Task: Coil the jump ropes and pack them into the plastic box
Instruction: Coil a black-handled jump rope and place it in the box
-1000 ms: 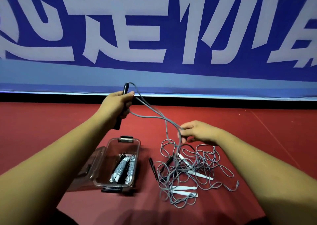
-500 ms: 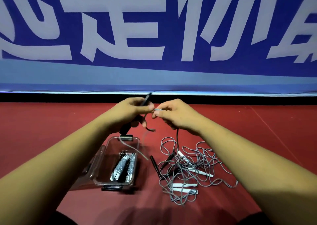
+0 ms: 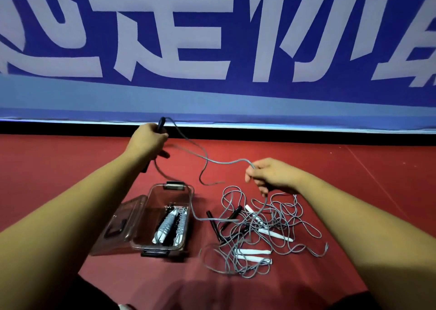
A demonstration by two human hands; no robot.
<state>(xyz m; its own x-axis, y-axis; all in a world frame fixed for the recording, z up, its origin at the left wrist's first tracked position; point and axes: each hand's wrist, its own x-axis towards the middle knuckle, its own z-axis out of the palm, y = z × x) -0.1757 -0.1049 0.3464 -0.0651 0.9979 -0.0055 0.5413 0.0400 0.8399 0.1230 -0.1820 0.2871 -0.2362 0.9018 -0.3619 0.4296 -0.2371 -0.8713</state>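
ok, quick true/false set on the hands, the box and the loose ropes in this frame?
1. The left hand grips a black handle. True.
2. The right hand holds nothing. False: it pinches the grey cord that runs from that handle.
3. The plastic box is closed. False: its lid lies open to the left, and coiled ropes sit inside.
4. A tangle of loose ropes lies on the red floor, right of the box. True.
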